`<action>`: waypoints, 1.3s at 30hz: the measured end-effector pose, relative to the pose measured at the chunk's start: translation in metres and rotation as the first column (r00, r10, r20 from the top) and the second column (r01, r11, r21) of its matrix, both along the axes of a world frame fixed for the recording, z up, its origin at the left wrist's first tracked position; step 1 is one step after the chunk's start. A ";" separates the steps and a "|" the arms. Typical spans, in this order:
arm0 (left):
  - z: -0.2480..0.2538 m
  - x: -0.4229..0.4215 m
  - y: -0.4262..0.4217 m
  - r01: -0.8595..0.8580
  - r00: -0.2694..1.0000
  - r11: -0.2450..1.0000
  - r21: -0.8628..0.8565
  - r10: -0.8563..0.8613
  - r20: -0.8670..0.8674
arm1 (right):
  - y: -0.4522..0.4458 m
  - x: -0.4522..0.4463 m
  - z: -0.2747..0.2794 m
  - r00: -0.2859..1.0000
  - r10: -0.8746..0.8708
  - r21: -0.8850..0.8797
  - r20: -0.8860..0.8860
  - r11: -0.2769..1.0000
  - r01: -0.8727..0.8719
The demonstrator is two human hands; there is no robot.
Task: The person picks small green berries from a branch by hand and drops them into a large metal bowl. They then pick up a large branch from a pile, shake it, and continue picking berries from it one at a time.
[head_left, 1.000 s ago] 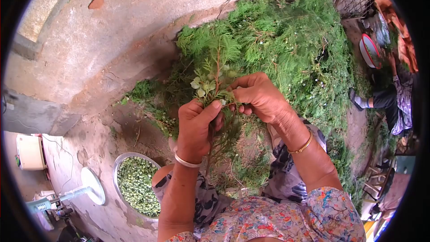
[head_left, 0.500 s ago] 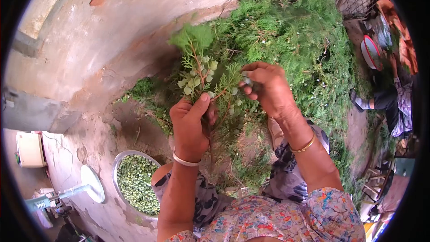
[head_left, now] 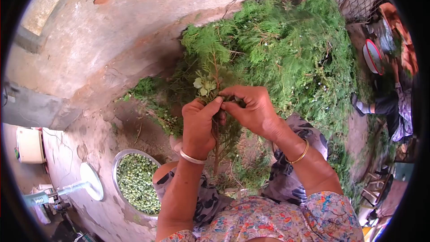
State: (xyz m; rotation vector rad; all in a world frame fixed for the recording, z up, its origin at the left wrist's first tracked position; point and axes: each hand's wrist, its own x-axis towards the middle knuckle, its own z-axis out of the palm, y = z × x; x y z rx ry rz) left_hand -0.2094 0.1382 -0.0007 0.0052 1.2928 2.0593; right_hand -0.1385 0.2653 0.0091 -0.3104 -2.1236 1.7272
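Note:
My left hand (head_left: 199, 125) is closed around the stem of an arborvitae sprig (head_left: 216, 69), which stands up from the grip with its leafy tip toward the wall. Pale green cones (head_left: 205, 84) cluster on the sprig just above my left thumb. My right hand (head_left: 254, 107) meets the left at the stem, thumb and forefinger pinched together. Something dark green shows in its curled fingers, probably cones, partly hidden. Down to the left, a metal basin (head_left: 115, 172) holds many picked green cones (head_left: 139, 183).
A large heap of cut evergreen branches (head_left: 295, 54) lies along the wall (head_left: 134, 22). A pedestal fan (head_left: 92, 181) stands at left near a cream box (head_left: 30, 145). At right sits another person (head_left: 398, 107) near a red-rimmed basin (head_left: 372, 56).
My right hand has come left and down from beside the sprig to meet my left hand at the stem. The left hand has shifted slightly right, and the sprig stands straighter.

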 end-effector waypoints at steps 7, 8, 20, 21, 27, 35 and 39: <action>0.001 0.002 0.003 -0.025 0.999 1.000 0.010 0.026 -0.029 | 0.028 0.001 0.013 0.996 -0.056 -0.440 0.070 0.894 0.081; 0.001 0.002 0.001 -0.021 0.998 1.000 -0.014 0.020 -0.067 | 0.036 0.001 0.017 0.994 -0.059 -0.743 0.089 0.660 0.106; 0.007 0.007 0.002 0.076 0.964 0.996 -0.035 -0.083 -0.251 | 0.038 -0.002 0.017 0.955 -0.079 -0.553 0.285 0.800 0.231; 0.008 0.007 0.002 0.079 0.964 0.996 -0.035 -0.085 -0.253 | 0.038 -0.002 0.016 0.928 -0.053 -0.502 0.369 0.829 0.247; 0.013 0.008 0.000 0.119 0.964 0.993 -0.004 -0.116 -0.239 | 0.036 -0.001 0.012 0.961 0.091 -0.672 0.259 0.732 0.112; 0.014 0.006 -0.002 0.164 0.978 0.979 0.117 -0.146 -0.147 | 0.035 -0.001 0.023 0.986 0.115 -0.802 0.123 0.596 0.031; 0.016 0.008 0.000 0.180 0.976 0.982 0.056 -0.171 -0.134 | 0.035 -0.003 0.016 0.983 0.120 -0.765 0.138 0.643 0.029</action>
